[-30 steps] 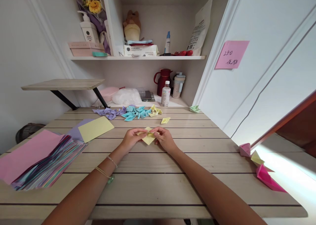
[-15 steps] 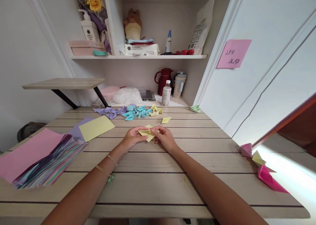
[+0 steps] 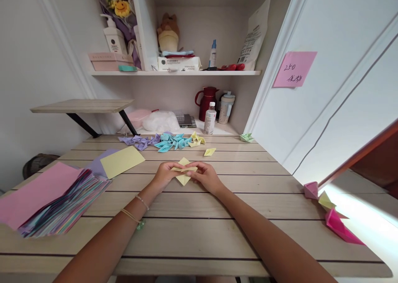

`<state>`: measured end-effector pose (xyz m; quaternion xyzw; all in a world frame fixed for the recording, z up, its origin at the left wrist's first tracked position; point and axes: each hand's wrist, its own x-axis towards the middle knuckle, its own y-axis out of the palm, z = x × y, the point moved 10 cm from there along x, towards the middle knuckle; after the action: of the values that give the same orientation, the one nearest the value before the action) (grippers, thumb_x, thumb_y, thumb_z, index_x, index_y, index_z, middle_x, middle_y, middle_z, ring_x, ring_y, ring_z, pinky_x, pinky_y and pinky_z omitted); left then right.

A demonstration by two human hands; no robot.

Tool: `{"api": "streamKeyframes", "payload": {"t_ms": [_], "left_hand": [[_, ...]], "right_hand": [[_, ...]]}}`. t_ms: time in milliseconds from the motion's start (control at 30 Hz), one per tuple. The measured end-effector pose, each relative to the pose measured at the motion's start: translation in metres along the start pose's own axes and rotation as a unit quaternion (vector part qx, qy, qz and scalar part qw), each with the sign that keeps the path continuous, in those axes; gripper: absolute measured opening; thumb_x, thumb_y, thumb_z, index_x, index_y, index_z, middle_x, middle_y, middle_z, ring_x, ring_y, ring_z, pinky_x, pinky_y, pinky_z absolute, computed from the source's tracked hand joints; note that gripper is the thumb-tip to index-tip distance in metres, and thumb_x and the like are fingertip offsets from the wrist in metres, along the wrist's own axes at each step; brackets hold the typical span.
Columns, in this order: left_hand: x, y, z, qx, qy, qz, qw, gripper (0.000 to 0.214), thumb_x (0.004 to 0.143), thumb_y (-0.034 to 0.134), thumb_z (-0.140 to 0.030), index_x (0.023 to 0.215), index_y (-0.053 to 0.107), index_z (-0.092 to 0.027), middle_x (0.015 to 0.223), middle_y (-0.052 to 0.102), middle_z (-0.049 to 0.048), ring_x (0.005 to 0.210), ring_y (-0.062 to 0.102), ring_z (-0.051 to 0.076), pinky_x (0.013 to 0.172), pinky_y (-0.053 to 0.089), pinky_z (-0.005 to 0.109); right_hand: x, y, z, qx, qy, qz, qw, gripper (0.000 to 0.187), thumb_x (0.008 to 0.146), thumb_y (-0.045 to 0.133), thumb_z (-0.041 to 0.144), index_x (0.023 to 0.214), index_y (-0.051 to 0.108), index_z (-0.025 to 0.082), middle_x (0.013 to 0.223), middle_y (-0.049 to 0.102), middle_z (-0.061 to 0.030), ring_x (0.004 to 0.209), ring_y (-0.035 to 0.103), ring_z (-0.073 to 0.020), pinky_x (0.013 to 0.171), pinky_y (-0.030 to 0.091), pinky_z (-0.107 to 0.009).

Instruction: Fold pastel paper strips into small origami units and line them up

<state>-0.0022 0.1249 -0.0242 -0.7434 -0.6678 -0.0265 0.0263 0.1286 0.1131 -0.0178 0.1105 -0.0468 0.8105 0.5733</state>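
Between my hands is a piece of folded yellow paper (image 3: 184,179), its points showing above and below the fingers. My left hand (image 3: 166,174) pinches its left side, and my right hand (image 3: 203,175) pinches its right side. The fingertips of both hands nearly meet at the paper's middle and partly hide its folds. A small folded yellow paper piece (image 3: 209,152) lies just beyond my right hand. Farther back sit folded paper pieces in purple (image 3: 139,141), blue (image 3: 172,141) and yellow (image 3: 196,139).
On the left lie a fanned stack of coloured paper (image 3: 66,208) and a yellow sheet (image 3: 122,161). Pink paper boats (image 3: 342,227) line the table's right edge. A bottle (image 3: 210,119) and a red jug (image 3: 207,102) stand at the back under a shelf (image 3: 174,73).
The yellow paper now shows more of its lower point between my hands. My fingers have shifted toward its middle, the right ones lying flatter along the fold.
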Motion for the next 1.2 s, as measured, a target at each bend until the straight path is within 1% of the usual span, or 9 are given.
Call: {"api": "streamKeyframes", "payload": {"t_ms": [100,167,333,433,567,767,933,1100,1200], "left_hand": [[0.001,0.003,0.003,-0.034,-0.017,0.019,0.999,0.030,0.046,0.079,-0.023,0.073,0.072,-0.013,0.079,0.070,0.0073,0.072,0.062,0.018,0.070,0.047,0.028],[0.001,0.002,0.002,-0.047,-0.018,0.024,0.998,0.029,0.047,0.079,-0.024,0.073,0.072,-0.013,0.080,0.070,0.0076,0.072,0.062,0.018,0.069,0.048,0.029],[0.000,0.001,-0.007,0.014,0.005,0.047,0.999,0.024,0.050,0.078,-0.027,0.070,0.073,-0.015,0.075,0.071,0.0074,0.070,0.062,0.019,0.068,0.048,0.028],[-0.002,0.004,-0.010,0.028,0.011,0.062,0.998,0.026,0.047,0.079,-0.026,0.070,0.073,-0.014,0.074,0.071,0.0070,0.070,0.062,0.020,0.069,0.048,0.029],[-0.004,0.009,-0.009,-0.008,0.000,0.071,0.997,0.035,0.042,0.081,-0.025,0.074,0.072,-0.013,0.075,0.071,0.0071,0.072,0.063,0.020,0.073,0.048,0.031],[-0.002,-0.003,-0.006,-0.068,-0.019,0.008,0.997,0.034,0.045,0.081,-0.026,0.072,0.071,-0.010,0.075,0.070,0.0086,0.064,0.063,0.017,0.073,0.051,0.033],[-0.003,-0.009,-0.007,-0.090,-0.023,-0.028,0.995,0.029,0.049,0.079,-0.029,0.068,0.068,-0.010,0.072,0.069,0.0074,0.063,0.064,0.016,0.070,0.052,0.030],[-0.005,0.004,-0.010,-0.067,-0.012,0.009,0.998,0.029,0.052,0.078,-0.029,0.070,0.064,-0.010,0.066,0.067,0.0053,0.059,0.063,0.015,0.063,0.053,0.028],[-0.009,0.017,-0.008,-0.052,-0.016,0.056,0.997,0.046,0.054,0.077,-0.027,0.093,0.062,-0.012,0.069,0.067,0.0048,0.063,0.064,0.016,0.063,0.052,0.029]], "right_hand": [[0.002,-0.013,-0.004,0.027,0.007,-0.039,0.999,0.031,0.059,0.072,0.042,0.079,0.068,0.018,0.066,0.063,-0.0017,0.054,0.053,-0.0114,0.047,0.044,-0.023],[0.004,-0.018,-0.006,0.033,0.014,-0.039,0.999,0.029,0.058,0.073,0.040,0.076,0.069,0.018,0.067,0.065,-0.0023,0.057,0.055,-0.0126,0.049,0.045,-0.024],[0.001,0.001,0.002,0.009,0.001,0.082,0.997,0.033,0.057,0.074,0.034,0.086,0.070,0.019,0.083,0.067,-0.0032,0.070,0.060,-0.0150,0.064,0.048,-0.028],[-0.003,0.010,0.012,-0.008,-0.030,0.105,0.994,0.033,0.057,0.074,0.034,0.087,0.070,0.020,0.094,0.067,-0.0044,0.082,0.060,-0.0174,0.076,0.046,-0.030],[-0.001,0.002,0.015,0.016,-0.033,0.047,0.998,0.023,0.060,0.072,0.036,0.075,0.071,0.019,0.087,0.068,-0.0043,0.078,0.059,-0.0172,0.073,0.046,-0.029],[0.002,-0.026,0.000,0.075,0.021,-0.068,0.995,0.027,0.054,0.076,0.040,0.068,0.069,0.018,0.072,0.067,-0.0026,0.063,0.057,-0.0152,0.056,0.045,-0.027],[0.003,-0.029,-0.010,0.098,0.051,-0.083,0.990,0.027,0.053,0.077,0.040,0.062,0.065,0.017,0.065,0.064,-0.0013,0.059,0.055,-0.0135,0.057,0.044,-0.026],[0.001,-0.035,-0.013,0.077,0.053,-0.121,0.988,0.034,0.052,0.076,0.044,0.055,0.057,0.016,0.055,0.059,0.0004,0.052,0.051,-0.0119,0.050,0.040,-0.024],[0.001,-0.033,-0.014,0.068,0.049,-0.112,0.990,0.037,0.050,0.077,0.045,0.059,0.055,0.017,0.056,0.059,-0.0001,0.052,0.052,-0.0128,0.049,0.041,-0.025]]}}
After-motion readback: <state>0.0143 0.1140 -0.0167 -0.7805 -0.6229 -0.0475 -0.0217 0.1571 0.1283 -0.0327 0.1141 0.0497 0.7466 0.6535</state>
